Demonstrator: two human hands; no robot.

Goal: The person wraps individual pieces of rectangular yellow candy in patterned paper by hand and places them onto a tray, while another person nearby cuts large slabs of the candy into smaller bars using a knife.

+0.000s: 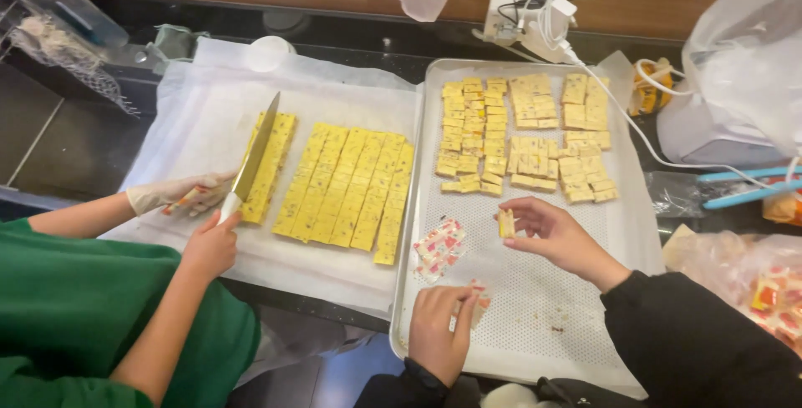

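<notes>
1. The right hand (558, 237) was over the middle of the metal tray (535, 308). Its thumb and fingers pinched one small yellow piece (505, 223) by the sides. The grip looked light, so the piece could slip and drop onto the tray, or break.
2. The left hand (434, 337) was at the near edge of the tray. Its fingers were curled around a small red and white wrapper (478, 298). The wrapper was thin and could crumple or slide out of the fingers.
3. A little heap of wrappers (439, 249) lay by the tray's left edge. A sleeve could brush it and push it off the side.
4. The cut pieces (526, 136) sat in close rows at the far end of the tray. A reaching hand could bump them and mix up the rows.
5. A white cable (622, 116) ran across the tray's far right corner. It could catch on a wrist and drag over the pieces.
6. Beside the tray, another person in green held a long knife (255, 157) over the yellow strips (351, 191) on white paper (209, 116). That person's gloved hand (175, 193) lay just beside the blade, so a slip could hurt it.
</notes>
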